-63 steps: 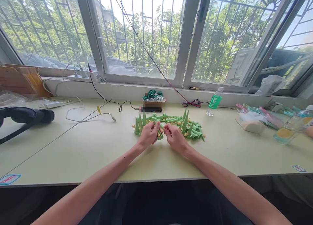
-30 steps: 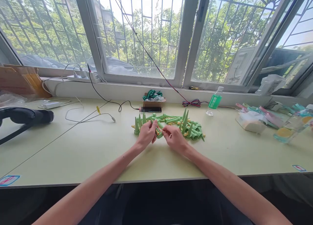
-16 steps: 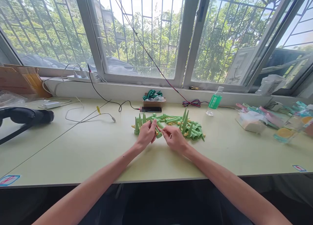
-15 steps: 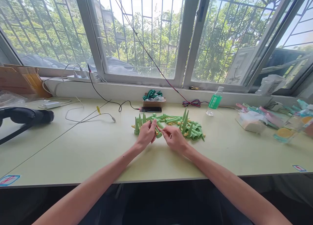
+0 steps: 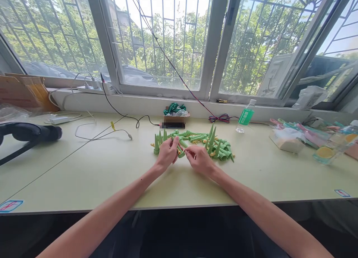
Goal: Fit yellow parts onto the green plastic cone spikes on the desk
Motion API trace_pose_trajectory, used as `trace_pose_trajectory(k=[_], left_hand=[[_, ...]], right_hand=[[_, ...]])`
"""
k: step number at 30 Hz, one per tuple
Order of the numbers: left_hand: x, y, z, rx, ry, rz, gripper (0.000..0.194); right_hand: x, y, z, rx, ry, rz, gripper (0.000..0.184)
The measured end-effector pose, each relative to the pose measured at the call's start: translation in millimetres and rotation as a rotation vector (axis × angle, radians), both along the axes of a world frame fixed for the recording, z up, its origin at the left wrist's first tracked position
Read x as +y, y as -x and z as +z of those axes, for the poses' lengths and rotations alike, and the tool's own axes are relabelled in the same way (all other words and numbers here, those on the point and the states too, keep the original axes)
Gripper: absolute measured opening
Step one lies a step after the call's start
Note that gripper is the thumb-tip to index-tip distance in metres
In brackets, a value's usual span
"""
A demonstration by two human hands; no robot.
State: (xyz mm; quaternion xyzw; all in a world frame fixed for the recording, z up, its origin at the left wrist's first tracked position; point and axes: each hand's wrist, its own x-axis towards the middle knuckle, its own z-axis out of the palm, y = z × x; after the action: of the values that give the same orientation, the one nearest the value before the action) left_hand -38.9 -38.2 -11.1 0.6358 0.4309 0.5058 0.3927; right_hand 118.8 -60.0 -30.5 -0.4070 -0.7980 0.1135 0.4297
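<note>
My left hand [image 5: 167, 152] is closed around a green plastic cone [image 5: 181, 154], its wide round end toward my right hand and a bit of yellow-orange at its side. My right hand [image 5: 200, 159] is pinched, fingertips right at the cone's rim; whatever sits between them is too small to make out. Several slim green cones [image 5: 156, 147] stand upright just left of my left hand. Behind my right hand rise taller upright green cones [image 5: 212, 139]. Beside these lies a heap of green hollow pieces [image 5: 223, 153] mixed with small yellow bits.
A black phone [image 5: 176, 126] and a small box [image 5: 175, 119] with crumpled green wrap stand behind the pieces. A bottle with a green label [image 5: 246, 117] is at the back right. Cables [image 5: 112, 131] and a black headset [image 5: 30, 135] lie left; plastic bags and packets [image 5: 310, 134] lie right.
Both hands stay in nearly the same place, with only a slight shift of the fingers at the cone's rim.
</note>
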Motion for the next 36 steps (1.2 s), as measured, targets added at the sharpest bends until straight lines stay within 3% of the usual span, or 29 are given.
trace_pose_trajectory(k=[20,36], left_hand=[[-5.9,-2.1,4.1,0.109,-0.132,0.09,0.046],[-9.1,-2.1,6.0,0.149,-0.183,0.067,0.045]], right_hand=[[1.5,-0.3,-1.2,-0.024,-0.032,0.014,0.029],[2.1,-0.1,-2.0,-0.035,-0.037,0.011,0.032]])
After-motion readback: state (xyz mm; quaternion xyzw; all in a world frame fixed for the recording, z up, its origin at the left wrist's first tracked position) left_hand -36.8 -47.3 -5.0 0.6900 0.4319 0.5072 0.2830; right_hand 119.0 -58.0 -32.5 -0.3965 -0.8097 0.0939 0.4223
